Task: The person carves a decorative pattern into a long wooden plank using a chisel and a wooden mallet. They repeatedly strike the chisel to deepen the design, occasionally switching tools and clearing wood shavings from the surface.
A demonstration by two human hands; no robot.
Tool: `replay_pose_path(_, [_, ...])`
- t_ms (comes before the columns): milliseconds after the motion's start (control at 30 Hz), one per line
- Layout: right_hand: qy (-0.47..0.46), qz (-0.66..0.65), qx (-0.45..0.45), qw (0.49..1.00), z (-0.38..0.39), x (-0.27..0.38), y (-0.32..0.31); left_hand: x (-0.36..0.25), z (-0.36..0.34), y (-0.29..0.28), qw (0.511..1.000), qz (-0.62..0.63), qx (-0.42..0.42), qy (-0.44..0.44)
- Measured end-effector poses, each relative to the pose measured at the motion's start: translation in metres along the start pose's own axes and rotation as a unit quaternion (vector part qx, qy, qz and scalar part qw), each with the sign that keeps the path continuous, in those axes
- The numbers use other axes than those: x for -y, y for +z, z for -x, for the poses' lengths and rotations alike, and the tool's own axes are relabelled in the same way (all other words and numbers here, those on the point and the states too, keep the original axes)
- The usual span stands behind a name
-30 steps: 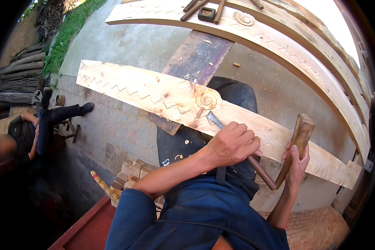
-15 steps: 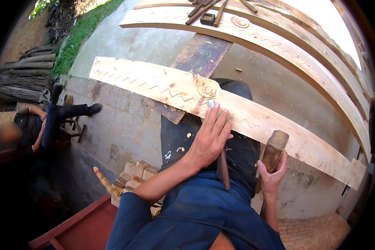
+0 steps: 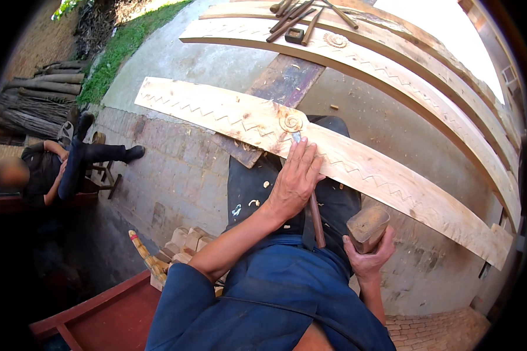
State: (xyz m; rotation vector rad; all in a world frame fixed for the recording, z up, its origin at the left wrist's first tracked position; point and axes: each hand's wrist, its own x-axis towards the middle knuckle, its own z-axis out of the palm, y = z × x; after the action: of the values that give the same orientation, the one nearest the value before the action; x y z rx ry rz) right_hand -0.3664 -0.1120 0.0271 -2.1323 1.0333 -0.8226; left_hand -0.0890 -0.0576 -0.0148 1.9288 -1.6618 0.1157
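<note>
A long curved wooden plank (image 3: 392, 181) with a carved zigzag line and a spiral (image 3: 291, 123) lies across my lap. My left hand (image 3: 295, 184) rests on its near edge and grips a chisel (image 3: 317, 219). The metal tip of the chisel touches the plank just below the spiral, and its wooden handle runs back toward my body. My right hand (image 3: 366, 260) holds a wooden mallet (image 3: 368, 225) upright by its handle, low beside my right thigh and apart from the chisel.
More curved carved planks (image 3: 404, 70) lie further back, with several chisels (image 3: 298, 17) on them. A dark board (image 3: 281, 88) runs under the planks. A seated person (image 3: 58, 167) is at the left near logs (image 3: 29, 99). Carved wooden pieces (image 3: 170, 245) and a red frame (image 3: 99, 310) sit lower left.
My left hand slid with the chisel up along the plank to the spiral. My right hand brought the mallet down from beside the plank to my lap.
</note>
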Motion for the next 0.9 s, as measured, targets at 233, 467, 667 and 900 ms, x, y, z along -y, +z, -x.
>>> replay_pose_path(233, [-0.034,0.012,-0.002,0.999,0.007,-0.004,0.000,0.000,0.001,0.001,1.000,0.000,-0.006,0.000])
replay_pose_path(467, [-0.075,0.041,-0.018,0.996,0.007,-0.005,-0.002,-0.003,-0.005,-0.002,0.998,0.035,-0.033,-0.032])
replay_pose_path(667, [-0.198,0.034,-0.020,0.979,0.013,-0.013,-0.013,-0.005,-0.006,-0.003,0.999,-0.045,-0.001,-0.003])
replay_pose_path(900, [-0.227,0.079,-0.018,0.970,0.008,-0.003,-0.008,0.000,-0.004,-0.003,0.998,-0.061,0.008,0.022])
